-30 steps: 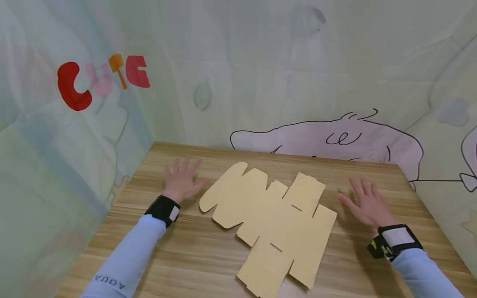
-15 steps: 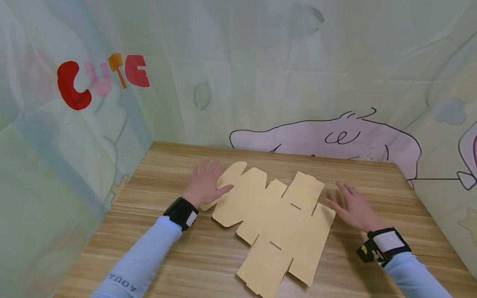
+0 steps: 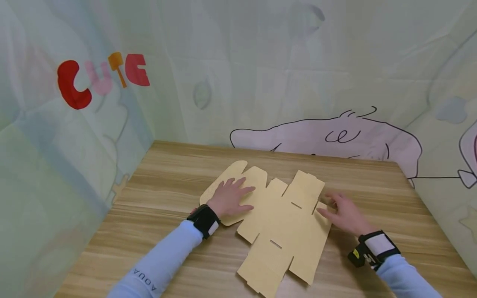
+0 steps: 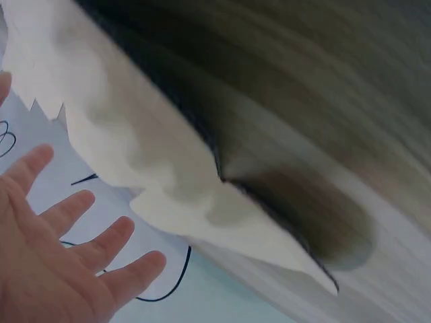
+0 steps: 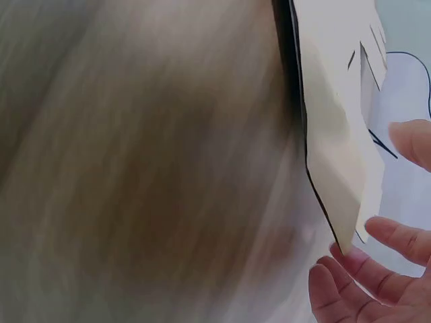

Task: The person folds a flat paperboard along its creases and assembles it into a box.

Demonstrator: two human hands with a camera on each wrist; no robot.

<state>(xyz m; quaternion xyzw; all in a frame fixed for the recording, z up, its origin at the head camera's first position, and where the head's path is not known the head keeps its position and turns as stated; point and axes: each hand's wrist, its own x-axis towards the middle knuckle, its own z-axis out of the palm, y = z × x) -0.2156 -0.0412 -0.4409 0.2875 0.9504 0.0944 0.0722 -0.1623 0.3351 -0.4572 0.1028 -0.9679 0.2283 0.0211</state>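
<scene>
A flat die-cut cardboard sheet [image 3: 273, 217] lies on the wooden table [image 3: 179, 265], with slots, notched flaps and rounded lobes at its left end. My left hand [image 3: 229, 199] is spread over those lobes, its fingers straight. The left wrist view shows these fingers [image 4: 118, 282] above the cardboard's pale surface [image 4: 141, 128]. At the sheet's right edge is my right hand [image 3: 346, 214], its thumb overlapping the corner flap. Seen from the right wrist, loosely bent fingers [image 5: 377, 269] come right at the cardboard's pointed corner [image 5: 340, 202], with the thumb apart from it.
A printed fabric sheet [image 3: 261, 74] stands behind the table and along its left side. It carries the coloured letters CUTE [image 3: 74, 85] and a line-drawn character [image 3: 298, 138] low at the back. Black straps with small devices [image 3: 378, 244] sit on both wrists.
My left hand has moved right from the bare wood onto the lobed end of the cardboard. My right hand has moved left to the sheet's right edge. The cardboard lies where it was.
</scene>
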